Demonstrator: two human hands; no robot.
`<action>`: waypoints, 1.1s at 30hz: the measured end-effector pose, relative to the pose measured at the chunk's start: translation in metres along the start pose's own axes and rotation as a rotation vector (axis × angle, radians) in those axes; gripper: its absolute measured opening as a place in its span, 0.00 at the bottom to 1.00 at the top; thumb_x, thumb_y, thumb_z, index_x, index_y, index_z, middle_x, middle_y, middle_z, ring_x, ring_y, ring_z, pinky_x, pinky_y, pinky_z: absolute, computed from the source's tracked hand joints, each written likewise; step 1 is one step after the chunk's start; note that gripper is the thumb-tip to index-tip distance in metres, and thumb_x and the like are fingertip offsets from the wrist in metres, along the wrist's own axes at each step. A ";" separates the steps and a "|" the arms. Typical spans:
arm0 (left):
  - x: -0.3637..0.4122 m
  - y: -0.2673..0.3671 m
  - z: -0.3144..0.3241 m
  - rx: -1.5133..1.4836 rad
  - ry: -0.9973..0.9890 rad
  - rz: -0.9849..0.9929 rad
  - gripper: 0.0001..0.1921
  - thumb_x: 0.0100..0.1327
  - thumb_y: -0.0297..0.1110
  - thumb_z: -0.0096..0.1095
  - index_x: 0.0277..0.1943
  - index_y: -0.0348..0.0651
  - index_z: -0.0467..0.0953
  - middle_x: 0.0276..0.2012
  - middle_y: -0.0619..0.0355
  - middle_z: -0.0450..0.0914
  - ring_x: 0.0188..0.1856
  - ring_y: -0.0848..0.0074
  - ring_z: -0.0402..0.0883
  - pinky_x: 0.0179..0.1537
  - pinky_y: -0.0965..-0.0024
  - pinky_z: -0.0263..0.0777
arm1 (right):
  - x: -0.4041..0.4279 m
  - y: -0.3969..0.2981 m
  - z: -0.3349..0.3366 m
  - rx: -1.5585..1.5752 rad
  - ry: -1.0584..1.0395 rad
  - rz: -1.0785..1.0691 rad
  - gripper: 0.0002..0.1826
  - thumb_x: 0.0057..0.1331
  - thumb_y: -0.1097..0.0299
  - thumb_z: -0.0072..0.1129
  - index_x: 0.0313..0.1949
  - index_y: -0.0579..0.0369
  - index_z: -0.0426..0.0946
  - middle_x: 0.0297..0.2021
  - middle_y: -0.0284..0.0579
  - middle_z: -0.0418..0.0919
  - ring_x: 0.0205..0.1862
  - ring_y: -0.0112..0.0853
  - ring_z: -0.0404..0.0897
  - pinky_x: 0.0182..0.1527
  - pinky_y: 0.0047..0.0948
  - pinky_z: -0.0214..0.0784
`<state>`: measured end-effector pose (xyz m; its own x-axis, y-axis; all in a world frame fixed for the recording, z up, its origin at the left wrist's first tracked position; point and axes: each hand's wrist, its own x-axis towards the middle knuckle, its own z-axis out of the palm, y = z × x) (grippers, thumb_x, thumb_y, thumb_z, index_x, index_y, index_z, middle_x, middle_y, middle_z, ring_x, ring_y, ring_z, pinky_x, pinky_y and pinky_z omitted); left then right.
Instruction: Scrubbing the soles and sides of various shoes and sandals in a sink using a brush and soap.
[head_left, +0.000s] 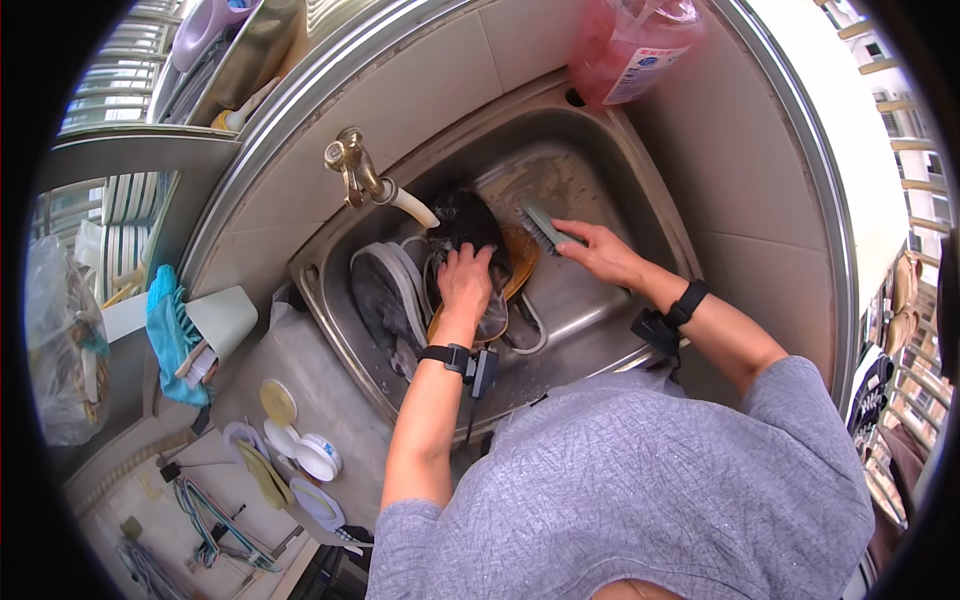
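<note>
My left hand (465, 281) rests on a dark wet shoe (466, 214) under the brass faucet (360, 169); its fingertips press on the shoe, and whether they grip it is hard to tell. A pale hose on the spout ends right above that shoe. My right hand (600, 251) holds a scrub brush (541, 225) with a grey-green back, its bristles facing left towards the shoe. A tan sole (521, 259) shows beneath the dark shoe. Left of it, a grey shoe with a white-edged sole (386, 292) lies in the steel sink (600, 315). Part of another white-edged item lies under my left hand.
A pink-red liquid bottle (637, 56) stands at the sink's back corner. Left of the sink are a blue cloth (169, 330), a pale container (225, 319) with a brush, and several round lids (319, 456). Tiled walls (757, 187) border the basin. Hangers lie at lower left.
</note>
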<state>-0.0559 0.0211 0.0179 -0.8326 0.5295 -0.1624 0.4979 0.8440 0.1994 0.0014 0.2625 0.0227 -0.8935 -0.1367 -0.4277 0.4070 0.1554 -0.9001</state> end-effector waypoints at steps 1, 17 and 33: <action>0.001 -0.005 0.006 -0.062 -0.053 -0.047 0.16 0.56 0.27 0.53 0.48 0.42 0.72 0.44 0.47 0.73 0.43 0.55 0.72 0.43 0.60 0.68 | 0.001 -0.001 0.001 0.003 0.004 -0.001 0.28 0.62 0.61 0.53 0.59 0.59 0.63 0.47 0.51 0.76 0.48 0.34 0.75 0.50 0.27 0.64; -0.036 -0.026 0.019 -0.528 0.090 -0.360 0.13 0.63 0.30 0.45 0.47 0.38 0.74 0.42 0.41 0.77 0.47 0.51 0.75 0.47 0.62 0.69 | 0.079 0.002 0.085 -0.824 0.111 -0.163 0.23 0.65 0.55 0.44 0.59 0.39 0.62 0.30 0.54 0.79 0.32 0.48 0.79 0.33 0.44 0.71; -0.041 -0.014 0.026 -0.478 0.177 -0.100 0.10 0.58 0.22 0.49 0.42 0.34 0.75 0.41 0.46 0.77 0.47 0.55 0.73 0.49 0.62 0.67 | 0.096 0.015 0.074 -0.856 0.159 -0.169 0.23 0.64 0.57 0.46 0.59 0.39 0.61 0.27 0.53 0.79 0.30 0.48 0.79 0.31 0.45 0.70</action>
<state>-0.0225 -0.0097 -0.0034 -0.9194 0.3907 -0.0453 0.2817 0.7344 0.6175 -0.0643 0.1792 -0.0376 -0.9706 -0.0961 -0.2208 0.0432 0.8327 -0.5520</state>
